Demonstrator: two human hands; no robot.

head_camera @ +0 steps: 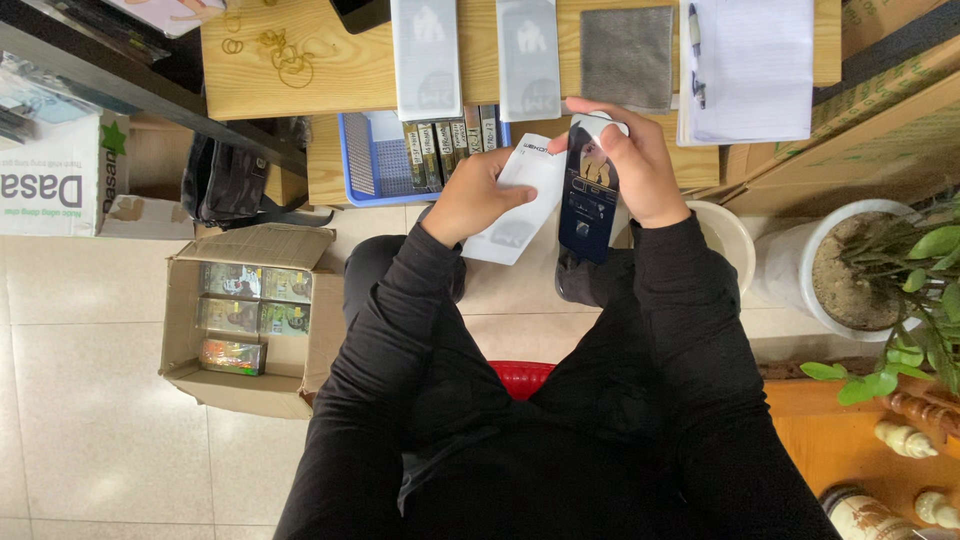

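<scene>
A dark slim box (588, 205) is gripped by the right hand (640, 165) at the upper centre of the frame, beside a white pouch (520, 200) clasped by the left hand (470, 195). Above them, a blue basket (370, 160) of small boxes is set against the bench (270, 85). A cardboard carton (250, 320) sits on the floor at the left.

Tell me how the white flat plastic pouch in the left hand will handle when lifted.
The white flat plastic pouch probably flexes, since it looks thin as a sheet. Likely light: the left hand pinches it by one edge. Its glossy face may be slippery.
</scene>
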